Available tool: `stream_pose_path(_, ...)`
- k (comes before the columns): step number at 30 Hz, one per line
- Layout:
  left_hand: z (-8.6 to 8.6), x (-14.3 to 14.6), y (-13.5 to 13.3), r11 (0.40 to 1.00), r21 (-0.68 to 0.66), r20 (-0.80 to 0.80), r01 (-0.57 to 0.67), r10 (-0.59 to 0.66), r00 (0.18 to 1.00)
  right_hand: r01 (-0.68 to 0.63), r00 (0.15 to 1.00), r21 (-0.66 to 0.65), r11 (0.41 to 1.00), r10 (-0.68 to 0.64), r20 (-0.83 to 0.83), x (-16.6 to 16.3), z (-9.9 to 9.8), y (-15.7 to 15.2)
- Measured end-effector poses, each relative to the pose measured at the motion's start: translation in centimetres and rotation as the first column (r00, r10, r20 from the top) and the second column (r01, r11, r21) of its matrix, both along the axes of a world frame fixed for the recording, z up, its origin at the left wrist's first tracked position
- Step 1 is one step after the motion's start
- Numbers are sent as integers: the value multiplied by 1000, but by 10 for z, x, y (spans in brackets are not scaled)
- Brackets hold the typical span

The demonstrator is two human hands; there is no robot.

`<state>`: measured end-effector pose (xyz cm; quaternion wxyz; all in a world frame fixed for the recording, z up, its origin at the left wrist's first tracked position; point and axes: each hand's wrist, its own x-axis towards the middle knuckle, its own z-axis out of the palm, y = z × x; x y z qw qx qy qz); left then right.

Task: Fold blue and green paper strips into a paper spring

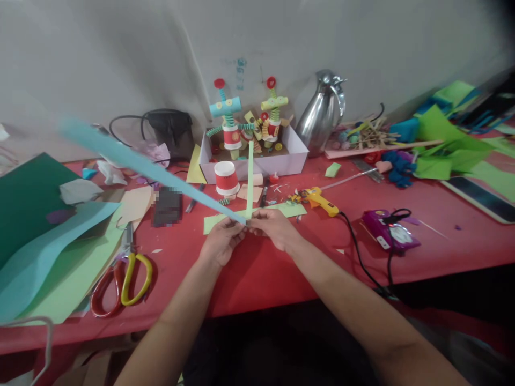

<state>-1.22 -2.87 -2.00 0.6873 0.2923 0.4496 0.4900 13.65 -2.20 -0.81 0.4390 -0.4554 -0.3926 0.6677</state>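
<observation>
Two long paper strips meet at one end between my hands, above the red table. The blue paper strip (161, 174) slants up to the left, its far end blurred. The light green paper strip (250, 179) stands up and away from me. My left hand (223, 238) pinches the joined end from the left, and my right hand (273, 228) pinches it from the right. Another green strip (295, 210) lies flat just beyond my fingers. A red and white paper cup (226, 178) sits upside down behind it.
A white box (257, 169) holds paper-spring figures. A yellow glue gun (322, 202) lies right of my hands, its cord running to a purple power socket (390, 230). Scissors (129, 279) and coloured paper (76, 268) lie left. A steel jug (319, 115) stands behind.
</observation>
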Motion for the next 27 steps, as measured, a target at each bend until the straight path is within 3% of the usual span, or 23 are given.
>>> stream_pose_path(4,1,0,-2,998,60,-55,-5,8,998,1,1000,25,1000,0,-31,2,-2,0)
stream_pose_path(9,2,2,-3,994,100,-133,-43,57,989,-12,997,-56,998,7,-80,3,-1,2)
stream_pose_path(17,0,6,-3,985,150,-197,-80,109,974,-72,995,-71,995,66,-77,6,2,4)
stream_pose_path(22,-1,13,-2,976,188,-206,-106,145,968,-127,988,0,992,127,-90,15,2,4)
stream_pose_path(27,4,22,1,979,185,-137,-87,114,984,20,988,-22,1000,-24,-153,19,3,-1)
